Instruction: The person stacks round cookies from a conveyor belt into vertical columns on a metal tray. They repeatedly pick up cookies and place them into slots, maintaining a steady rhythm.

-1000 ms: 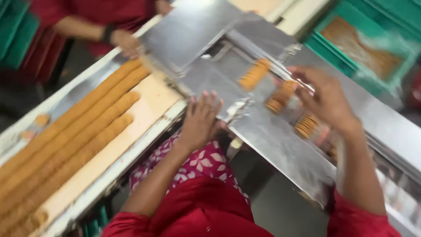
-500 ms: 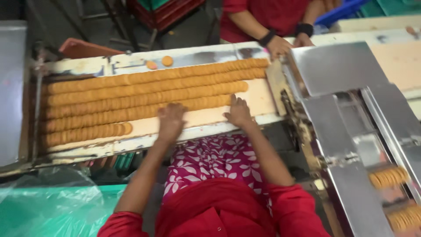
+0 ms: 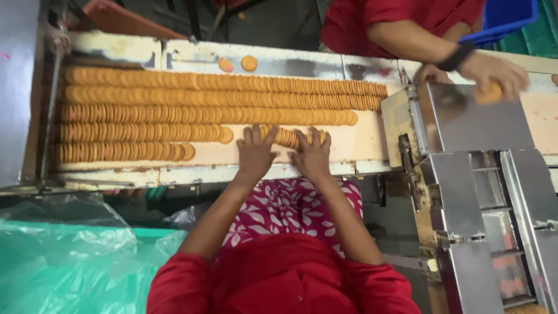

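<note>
Green bin: nearest, at the lower left, a green bin lined with clear plastic; what is in it cannot be told.
Apron: a pink flowered apron shows below the 2 arms, under red sleeves.
Metal chutes: to the right, steel chutes run down toward the near edge, and what seem to be biscuits show blurred at the far lower right.
Left hand: the left hand lies flat on the belt, fingers spread, pressed against the left end of a short stack of biscuits.
Right hand: the right hand presses the stack's right end, fingers spread.
Grip: the stack is squeezed between the 2 hands, standing on edge; neither hand is closed round it.
Stack's place: it sits on the cream belt, in line with the 4th row, with a gap to its left.
Rows: 5 long rows of biscuits stand on edge across the belt; the 2 nearest rows are shorter.
Loose biscuits: 2 loose biscuits lie flat on the far rim.
Other person: across the belt, a second person's hand holds a biscuit over a steel plate; a blue crate is behind.
</note>
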